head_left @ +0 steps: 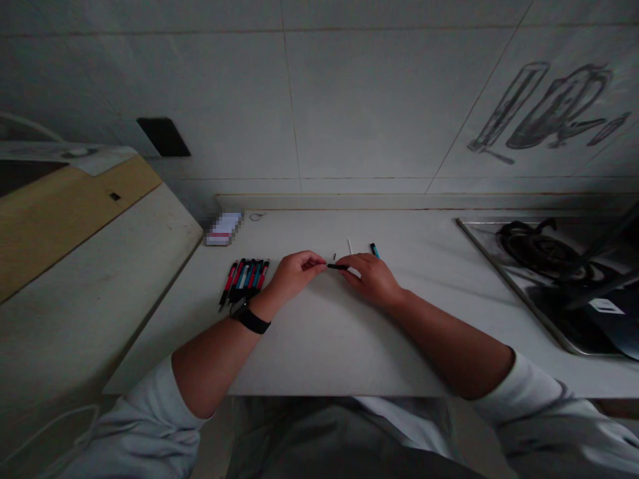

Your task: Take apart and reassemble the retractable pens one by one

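A short black pen section (337,267) lies between the fingers of my right hand (370,278), pointing left. At its left end, the closed fingertips of my left hand (300,271) meet it in a pinch; anything small between them is hidden. Just beyond the hands, a tiny dark piece (334,256) rests on the worktop. A thin white stick (350,247), like a pen refill, lies behind my right fingers. Past my right knuckles is a teal and black pen piece (375,251), partly covered by the hand.
Several red, teal and black pens (245,279) lie side by side left of my left hand. A blurred-out pack (223,229) and a small loop (256,217) sit near the wall. A gas hob (544,266) occupies the right; a wood-edged white unit (100,246) stands left.
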Action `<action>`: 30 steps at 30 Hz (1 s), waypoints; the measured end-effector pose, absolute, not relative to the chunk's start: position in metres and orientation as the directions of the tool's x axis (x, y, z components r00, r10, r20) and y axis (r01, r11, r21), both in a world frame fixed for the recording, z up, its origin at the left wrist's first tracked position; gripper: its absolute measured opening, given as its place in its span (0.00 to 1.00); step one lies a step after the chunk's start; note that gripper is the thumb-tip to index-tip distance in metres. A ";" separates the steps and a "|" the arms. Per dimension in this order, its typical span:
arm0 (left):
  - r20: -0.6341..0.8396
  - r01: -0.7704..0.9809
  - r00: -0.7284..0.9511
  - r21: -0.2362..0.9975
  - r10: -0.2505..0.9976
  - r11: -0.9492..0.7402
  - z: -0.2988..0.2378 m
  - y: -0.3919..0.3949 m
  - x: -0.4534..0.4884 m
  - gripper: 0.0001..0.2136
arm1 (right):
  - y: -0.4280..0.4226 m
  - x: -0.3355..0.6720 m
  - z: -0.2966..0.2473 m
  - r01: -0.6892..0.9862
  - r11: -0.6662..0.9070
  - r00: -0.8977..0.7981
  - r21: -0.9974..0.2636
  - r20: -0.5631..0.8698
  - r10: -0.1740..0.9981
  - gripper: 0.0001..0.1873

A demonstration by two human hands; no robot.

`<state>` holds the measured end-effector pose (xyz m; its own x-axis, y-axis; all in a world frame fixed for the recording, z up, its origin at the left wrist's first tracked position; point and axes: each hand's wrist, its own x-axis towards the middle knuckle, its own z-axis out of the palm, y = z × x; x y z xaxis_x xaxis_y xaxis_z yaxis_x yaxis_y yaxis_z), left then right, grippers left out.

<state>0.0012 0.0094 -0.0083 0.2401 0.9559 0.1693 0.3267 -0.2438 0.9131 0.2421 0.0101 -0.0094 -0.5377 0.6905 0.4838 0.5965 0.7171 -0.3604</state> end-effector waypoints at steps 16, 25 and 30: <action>0.207 0.356 0.227 0.892 0.952 -0.279 -0.001 0.005 0.002 0.07 | 0.008 0.241 -0.003 0.640 0.670 -0.516 -0.377 0.435 0.738 0.14; 0.246 0.377 0.209 0.873 0.947 -0.310 -0.001 0.003 0.003 0.06 | 0.007 0.241 -0.007 0.599 0.657 -0.500 -0.458 0.428 0.753 0.14; 0.254 0.386 0.207 0.866 0.945 -0.317 0.001 0.003 0.003 0.05 | 0.007 0.241 -0.006 0.593 0.672 -0.531 -0.444 0.412 0.741 0.10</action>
